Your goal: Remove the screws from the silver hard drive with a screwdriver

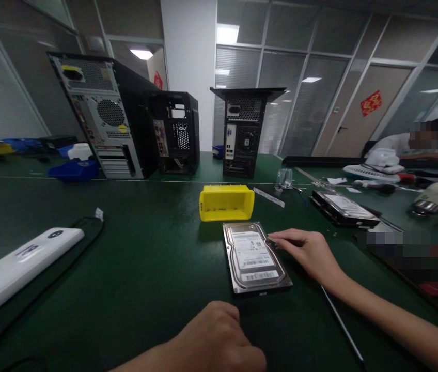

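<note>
A hard drive (255, 258) with a white label lies flat on the green table. At its right edge is my right hand (308, 250), thumb and fingertips pinched together over something too small to make out. My left hand (219, 338) is curled closed at the bottom centre, just nearer than the drive; what it holds, if anything, is hidden. Just beyond the drive, a yellow bin (227, 204) is tilted so its opening faces me, with small bits inside. A thin metal rod (343, 325) lies under my right forearm.
Computer cases (126, 119) stand at the back, another (242, 134) at centre. More drives (345, 206) are stacked at right. A white device (25, 268) with a black cable lies left, a blue bin (74, 169) behind. A person (428, 139) sits far right.
</note>
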`<state>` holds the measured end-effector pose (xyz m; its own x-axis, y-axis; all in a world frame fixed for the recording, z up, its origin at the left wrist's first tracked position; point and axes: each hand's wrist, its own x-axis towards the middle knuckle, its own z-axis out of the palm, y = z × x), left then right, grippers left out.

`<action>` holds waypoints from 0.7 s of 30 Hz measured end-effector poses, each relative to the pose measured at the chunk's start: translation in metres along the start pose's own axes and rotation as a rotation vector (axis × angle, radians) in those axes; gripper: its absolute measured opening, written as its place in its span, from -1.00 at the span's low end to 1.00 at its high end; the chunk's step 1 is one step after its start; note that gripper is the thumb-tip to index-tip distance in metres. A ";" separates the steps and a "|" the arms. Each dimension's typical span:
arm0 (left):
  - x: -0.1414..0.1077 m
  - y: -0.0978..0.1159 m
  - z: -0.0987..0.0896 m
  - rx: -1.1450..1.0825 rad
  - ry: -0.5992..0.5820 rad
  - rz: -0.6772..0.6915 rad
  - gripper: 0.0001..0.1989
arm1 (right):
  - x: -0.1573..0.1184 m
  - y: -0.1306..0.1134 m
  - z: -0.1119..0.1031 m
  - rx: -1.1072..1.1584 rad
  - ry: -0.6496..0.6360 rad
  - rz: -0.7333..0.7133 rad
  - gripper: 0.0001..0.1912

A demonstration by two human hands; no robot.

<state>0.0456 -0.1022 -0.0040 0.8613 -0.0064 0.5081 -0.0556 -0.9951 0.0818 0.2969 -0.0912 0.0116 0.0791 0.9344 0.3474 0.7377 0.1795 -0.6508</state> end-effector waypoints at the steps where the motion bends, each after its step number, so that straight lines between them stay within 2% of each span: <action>1: 0.000 0.000 0.000 0.002 -0.001 0.002 -0.46 | 0.001 0.001 0.000 0.005 0.003 0.017 -0.78; 3: -0.001 0.000 0.002 0.007 -0.002 0.008 -0.45 | 0.002 0.001 0.001 0.017 -0.013 0.035 -0.79; 14: 0.002 0.002 0.001 -0.016 0.044 -0.023 -0.37 | 0.006 0.002 -0.001 -0.008 -0.108 -0.064 -0.78; 21: 0.001 0.002 -0.001 -0.041 -0.007 -0.024 -0.43 | 0.001 0.002 -0.003 -0.080 -0.128 -0.119 -0.76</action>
<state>0.0458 -0.1040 -0.0022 0.8661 0.0168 0.4996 -0.0552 -0.9901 0.1291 0.3007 -0.0907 0.0131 -0.0941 0.9406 0.3262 0.7882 0.2705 -0.5527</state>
